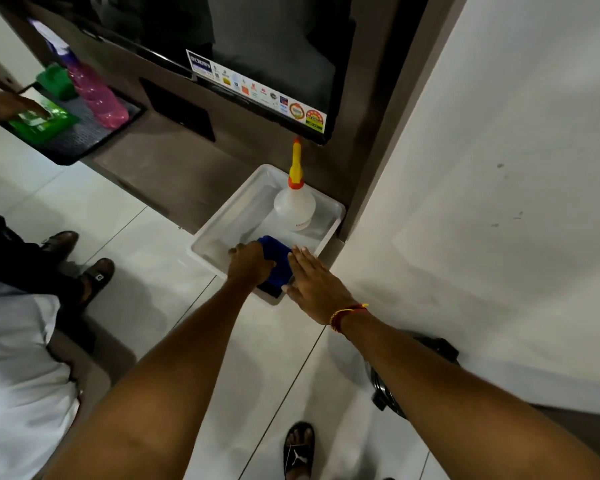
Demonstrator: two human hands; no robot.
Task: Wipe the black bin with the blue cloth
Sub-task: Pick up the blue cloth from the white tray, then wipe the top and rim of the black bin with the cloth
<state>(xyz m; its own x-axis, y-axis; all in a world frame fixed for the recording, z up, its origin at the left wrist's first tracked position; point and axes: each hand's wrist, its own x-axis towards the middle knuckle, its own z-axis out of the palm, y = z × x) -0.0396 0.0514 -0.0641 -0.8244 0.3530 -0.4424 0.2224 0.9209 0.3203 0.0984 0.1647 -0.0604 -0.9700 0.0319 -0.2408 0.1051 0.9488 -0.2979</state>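
A folded blue cloth (278,258) lies at the near end of a white plastic tray (219,230) on the floor. My left hand (249,264) curls over the cloth's left side and grips it. Beside the cloth's right edge, my right hand (313,283) is flat with fingers extended, over the tray's near corner and holding nothing. A dark object (270,291) shows under the cloth. The black bin (384,389) stands on the floor at lower right by the wall, mostly hidden behind my right forearm.
A clear spray bottle (294,205) with a yellow nozzle stands in the tray's far end. A TV (257,46) hangs above. At left another person's hand (7,105) touches a green packet (42,121) on a black tray beside a pink bottle (97,93); their sandalled feet (96,277) are nearby. White wall at right.
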